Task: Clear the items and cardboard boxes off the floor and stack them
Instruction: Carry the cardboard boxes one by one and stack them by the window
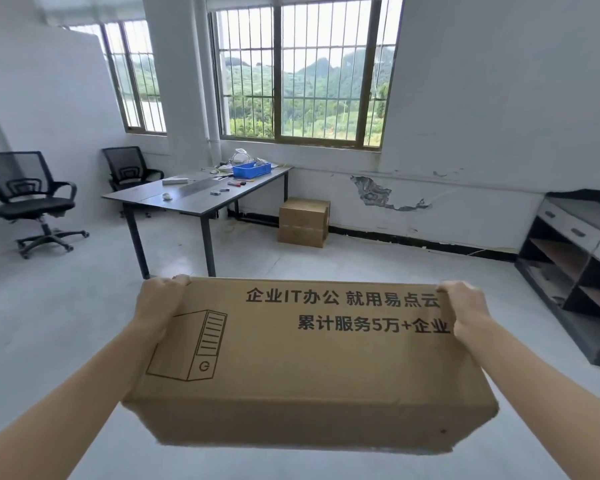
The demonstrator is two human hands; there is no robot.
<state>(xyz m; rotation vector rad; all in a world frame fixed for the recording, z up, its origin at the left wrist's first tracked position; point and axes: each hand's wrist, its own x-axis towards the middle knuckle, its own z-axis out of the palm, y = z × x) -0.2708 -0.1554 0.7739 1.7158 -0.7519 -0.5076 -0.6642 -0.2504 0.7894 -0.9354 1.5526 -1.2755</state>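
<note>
A large brown cardboard box (309, 362) printed with black characters and a computer-tower drawing is held up in front of me, off the floor. My left hand (158, 306) grips its far left corner, fingers curled over the top edge. My right hand (466, 311) grips the far right corner the same way. Against the far wall, beside the table, two smaller cardboard boxes (303, 221) stand stacked one on the other on the floor.
A dark table (191, 199) with a blue bin (252, 169) and small items stands under the barred window. Two black office chairs (32, 199) are at the left. A dark shelf unit (579, 271) lines the right wall. Grey floor lies between.
</note>
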